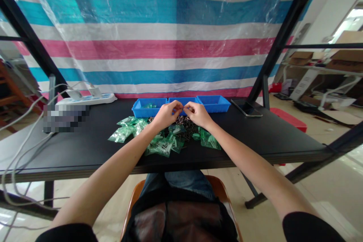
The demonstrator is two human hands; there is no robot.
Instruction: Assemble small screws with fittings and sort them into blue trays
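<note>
Both hands meet fingertip to fingertip just in front of the blue bins. My left hand [168, 114] is closed in a pinch, and so is my right hand [197, 114]; whatever lies between the fingertips is too small to name. Under and between them spreads a pile of small dark metal screws [187, 126]. Green-tinted plastic packets with pale pieces lie left of the pile [121, 134], in front of it [163, 145] and to its right [210, 140]. The left blue bin [146, 112] holds a little green material. Two more blue compartments [214, 105] adjoin it.
On the black table [99, 147], a white power strip [104, 99] with plugs and cables sits at the back left, near a pixelated object [66, 118]. A phone [246, 108] lies back right. Black frame posts and a striped sheet [159, 49] stand behind.
</note>
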